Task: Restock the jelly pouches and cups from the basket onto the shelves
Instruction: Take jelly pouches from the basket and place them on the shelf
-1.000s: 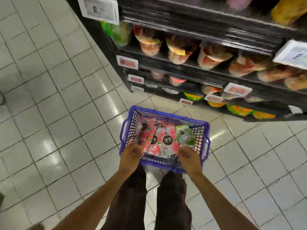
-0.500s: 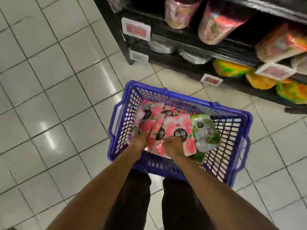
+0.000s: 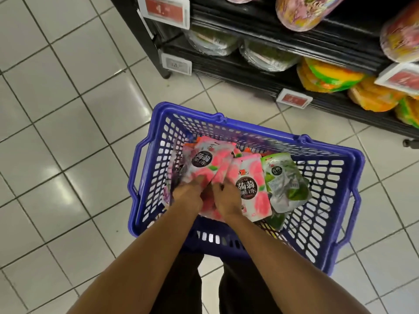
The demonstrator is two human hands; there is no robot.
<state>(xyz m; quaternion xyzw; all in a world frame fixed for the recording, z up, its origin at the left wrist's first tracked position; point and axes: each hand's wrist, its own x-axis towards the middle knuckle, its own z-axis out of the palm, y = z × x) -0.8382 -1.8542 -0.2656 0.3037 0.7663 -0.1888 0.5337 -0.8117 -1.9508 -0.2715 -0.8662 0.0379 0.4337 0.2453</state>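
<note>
Gathering looks barely begun: in the basket, the left hand and right hand each curl their fingers onto pink pouches. A green pouch lies at 3 o'clock of them. Every pouch seen awaits the shelves at 1 o'clock.

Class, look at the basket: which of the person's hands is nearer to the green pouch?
Right. The right hand grips pink pouches close beside the green pouch; the left hand grips them too, farther off, beyond the right hand.
</note>
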